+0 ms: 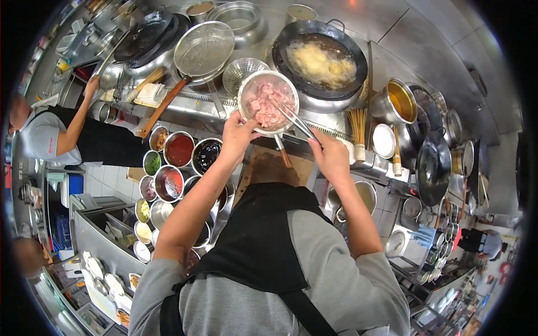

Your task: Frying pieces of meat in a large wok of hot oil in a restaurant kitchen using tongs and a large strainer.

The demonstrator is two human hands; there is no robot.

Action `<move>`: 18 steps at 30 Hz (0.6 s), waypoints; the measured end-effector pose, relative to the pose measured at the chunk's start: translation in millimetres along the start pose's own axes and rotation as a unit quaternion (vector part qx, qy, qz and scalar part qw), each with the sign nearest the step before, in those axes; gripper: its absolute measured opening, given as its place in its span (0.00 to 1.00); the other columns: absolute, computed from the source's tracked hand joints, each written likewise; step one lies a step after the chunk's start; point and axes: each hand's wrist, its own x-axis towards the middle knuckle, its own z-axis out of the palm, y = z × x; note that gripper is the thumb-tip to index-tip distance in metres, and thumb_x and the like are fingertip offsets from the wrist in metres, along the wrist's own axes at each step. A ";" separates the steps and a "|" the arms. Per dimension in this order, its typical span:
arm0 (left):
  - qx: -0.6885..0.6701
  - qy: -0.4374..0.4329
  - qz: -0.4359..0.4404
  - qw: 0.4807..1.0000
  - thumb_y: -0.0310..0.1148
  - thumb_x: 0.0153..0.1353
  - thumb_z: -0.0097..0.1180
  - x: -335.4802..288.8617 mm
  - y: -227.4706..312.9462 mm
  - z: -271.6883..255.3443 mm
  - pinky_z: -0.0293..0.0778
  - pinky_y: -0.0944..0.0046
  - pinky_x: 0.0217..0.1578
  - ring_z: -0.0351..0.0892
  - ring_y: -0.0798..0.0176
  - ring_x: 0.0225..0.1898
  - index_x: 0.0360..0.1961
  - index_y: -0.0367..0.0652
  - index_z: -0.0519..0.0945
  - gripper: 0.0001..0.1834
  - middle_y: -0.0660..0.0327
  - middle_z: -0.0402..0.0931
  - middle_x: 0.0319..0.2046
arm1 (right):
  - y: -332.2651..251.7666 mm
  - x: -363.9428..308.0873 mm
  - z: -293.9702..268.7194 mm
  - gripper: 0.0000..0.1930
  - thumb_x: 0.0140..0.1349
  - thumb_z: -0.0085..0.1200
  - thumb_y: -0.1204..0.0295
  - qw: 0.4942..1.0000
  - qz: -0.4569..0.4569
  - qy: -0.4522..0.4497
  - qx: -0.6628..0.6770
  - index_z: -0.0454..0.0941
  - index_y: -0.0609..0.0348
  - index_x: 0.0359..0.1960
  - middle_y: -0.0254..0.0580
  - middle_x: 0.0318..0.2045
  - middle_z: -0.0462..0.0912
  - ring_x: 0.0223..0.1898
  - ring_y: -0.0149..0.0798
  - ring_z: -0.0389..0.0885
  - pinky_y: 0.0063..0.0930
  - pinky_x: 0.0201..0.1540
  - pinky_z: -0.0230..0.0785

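My left hand [240,134] grips the near left rim of a metal bowl [242,92] that is tilted over the stove's front edge. Inside lie pale pink pieces of raw meat [263,103]. With my right hand [332,155] I hold metal tongs [300,122], their tips down among the meat. Whether a piece is pinched between them is too small to tell. Just beyond, to the right, a black wok [358,70] holds bubbling oil with pale golden battered food [322,63] frying in it. A wooden-ended handle [284,154] shows below the bowl.
Left of the bowl are a mesh strainer [203,47] and a perforated ladle [241,73]. Sauce pots [179,148] stand at my left. A bamboo brush [357,131] and a pot of yellow oil [397,101] are at right. Another person [67,131] works at far left.
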 end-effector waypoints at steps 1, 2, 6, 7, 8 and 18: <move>-0.006 0.008 -0.013 1.000 0.22 0.59 0.53 5.1 -0.6 0.2 0.82 0.62 0.41 0.79 0.65 0.36 0.43 0.36 0.71 0.10 0.62 0.71 0.36 | -3.2 0.6 -3.4 0.16 0.61 0.55 0.62 1.000 0.018 -0.013 0.006 0.80 0.58 0.45 0.52 0.31 0.83 0.32 0.53 0.82 0.41 0.35 0.73; -0.010 0.009 -0.015 1.000 0.22 0.59 0.53 11.5 -6.2 -3.5 0.82 0.62 0.41 0.79 0.65 0.36 0.43 0.36 0.71 0.10 0.62 0.71 0.36 | -0.4 3.6 -7.1 0.16 0.61 0.56 0.62 0.999 0.030 -0.001 0.038 0.81 0.58 0.46 0.53 0.33 0.83 0.31 0.52 0.82 0.39 0.36 0.73; -0.043 0.031 -0.029 0.998 0.23 0.61 0.52 29.9 -17.6 -14.8 0.84 0.63 0.37 0.80 0.62 0.36 0.43 0.34 0.70 0.10 0.59 0.73 0.36 | 7.8 32.4 -33.3 0.19 0.61 0.56 0.60 0.997 0.011 -0.037 0.066 0.80 0.60 0.48 0.56 0.34 0.82 0.30 0.53 0.82 0.39 0.36 0.72; -0.046 0.021 -0.035 0.998 0.24 0.62 0.53 28.0 -13.0 -13.9 0.84 0.63 0.36 0.80 0.62 0.36 0.43 0.34 0.70 0.09 0.59 0.73 0.36 | 6.1 40.5 -38.9 0.19 0.61 0.55 0.60 0.998 0.002 -0.051 0.046 0.80 0.61 0.48 0.57 0.34 0.82 0.30 0.53 0.82 0.40 0.37 0.72; -0.036 0.021 -0.029 0.999 0.24 0.62 0.53 27.4 -12.1 -12.5 0.83 0.63 0.36 0.81 0.62 0.37 0.42 0.34 0.70 0.09 0.57 0.74 0.37 | 3.7 48.4 -40.3 0.20 0.62 0.54 0.59 0.997 -0.002 -0.077 0.015 0.79 0.61 0.48 0.57 0.33 0.82 0.31 0.55 0.82 0.43 0.38 0.72; -0.051 0.029 -0.003 0.998 0.24 0.62 0.53 53.7 -18.1 -2.3 0.85 0.63 0.36 0.80 0.62 0.36 0.36 0.34 0.68 0.07 0.58 0.70 0.34 | 17.5 93.1 -44.3 0.19 0.59 0.57 0.60 0.991 -0.013 -0.132 0.009 0.80 0.60 0.46 0.56 0.35 0.82 0.35 0.54 0.81 0.40 0.39 0.73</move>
